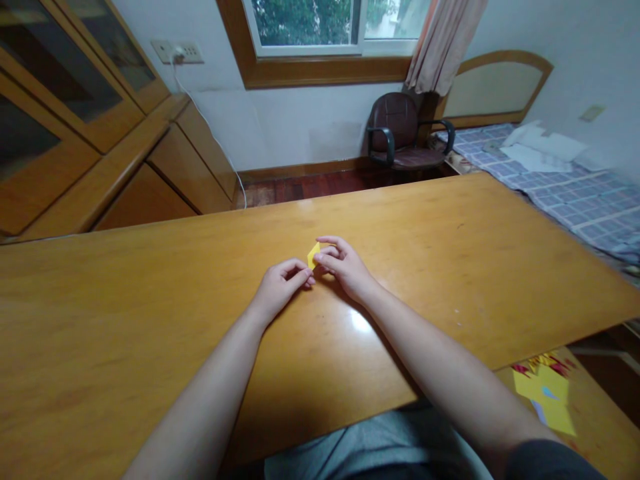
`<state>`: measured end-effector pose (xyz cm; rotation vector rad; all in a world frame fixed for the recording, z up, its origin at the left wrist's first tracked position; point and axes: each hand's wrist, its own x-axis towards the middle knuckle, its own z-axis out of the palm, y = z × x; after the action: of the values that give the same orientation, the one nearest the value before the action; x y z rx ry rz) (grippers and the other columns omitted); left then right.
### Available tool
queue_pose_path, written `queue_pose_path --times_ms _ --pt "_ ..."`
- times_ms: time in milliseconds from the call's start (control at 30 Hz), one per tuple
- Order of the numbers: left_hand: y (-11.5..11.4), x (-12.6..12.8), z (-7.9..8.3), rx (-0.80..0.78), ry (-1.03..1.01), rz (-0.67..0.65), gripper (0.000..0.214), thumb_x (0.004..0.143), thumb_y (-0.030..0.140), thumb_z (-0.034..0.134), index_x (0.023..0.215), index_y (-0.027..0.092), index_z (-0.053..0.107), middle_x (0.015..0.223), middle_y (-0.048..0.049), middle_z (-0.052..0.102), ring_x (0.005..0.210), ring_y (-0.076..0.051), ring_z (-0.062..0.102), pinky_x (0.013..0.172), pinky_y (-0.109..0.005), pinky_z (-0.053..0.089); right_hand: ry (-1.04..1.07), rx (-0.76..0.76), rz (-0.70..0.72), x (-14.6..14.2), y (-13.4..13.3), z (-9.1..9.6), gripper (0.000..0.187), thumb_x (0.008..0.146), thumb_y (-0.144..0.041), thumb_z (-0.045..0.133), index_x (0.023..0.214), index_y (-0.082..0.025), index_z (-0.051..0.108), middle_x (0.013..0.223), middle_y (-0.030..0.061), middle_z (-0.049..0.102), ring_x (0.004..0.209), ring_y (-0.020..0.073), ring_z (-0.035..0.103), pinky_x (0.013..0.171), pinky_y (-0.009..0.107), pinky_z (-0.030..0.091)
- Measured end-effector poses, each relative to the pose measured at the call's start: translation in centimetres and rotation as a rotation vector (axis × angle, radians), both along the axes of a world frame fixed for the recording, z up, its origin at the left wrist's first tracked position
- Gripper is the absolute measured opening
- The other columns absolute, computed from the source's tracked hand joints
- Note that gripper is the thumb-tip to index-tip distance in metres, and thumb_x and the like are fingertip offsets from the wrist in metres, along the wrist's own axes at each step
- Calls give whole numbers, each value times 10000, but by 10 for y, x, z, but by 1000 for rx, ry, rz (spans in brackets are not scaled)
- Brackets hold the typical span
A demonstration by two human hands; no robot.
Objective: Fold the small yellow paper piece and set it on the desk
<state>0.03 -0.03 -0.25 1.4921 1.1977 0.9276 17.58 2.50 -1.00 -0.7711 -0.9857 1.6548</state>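
A small folded piece of yellow paper [313,255] is held just above the wooden table, between my two hands. My left hand [281,285] pinches its lower left corner between thumb and fingertips. From the right, my right hand [346,268] grips the paper with the thumb against its face, the index finger stretched out above. The paper stands tilted, and its lower edge is partly hidden by my fingers.
The wooden table [165,320] spreads around my hands. At the lower right, yellow paper sheets [557,417] and several red and yellow folded pieces [545,363] lie on a lower surface. Beyond the table are a chair [397,127], a bed [575,187] and a cabinet [150,160].
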Motion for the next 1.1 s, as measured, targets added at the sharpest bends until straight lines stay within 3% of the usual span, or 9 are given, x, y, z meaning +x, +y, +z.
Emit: queue_pose_path --times_ms 267,433,633,1100 --pt "0 2 1 13 -34 54 239 834 411 631 799 175 649 755 -29 707 703 -162 654 723 -283 516 -39 10 -6 0 1 -3 472 661 -273 809 1070 -208 583 699 -61 659 635 114 611 682 271 480" --pt "-1 5 6 77 4 140 231 796 410 660 787 185 610 669 17 624 641 -138 592 637 -243 475 -113 22 25 -1 -2 1 442 649 -274 807 1028 -211 589 680 -67 650 613 101 595 645 248 473" --pt "-1 4 4 67 5 161 235 797 412 658 775 192 579 641 24 604 620 -137 592 616 -241 466 -182 47 57 -2 -3 1 438 652 -280 802 1030 -203 594 677 -60 639 592 94 566 598 230 437" --pt "2 2 0 26 -110 190 240 802 406 659 791 181 577 634 25 606 606 -128 578 621 -242 474 -159 37 6 -2 -1 -2 388 685 -266 765 1033 -201 605 719 -46 669 627 98 588 670 258 461"
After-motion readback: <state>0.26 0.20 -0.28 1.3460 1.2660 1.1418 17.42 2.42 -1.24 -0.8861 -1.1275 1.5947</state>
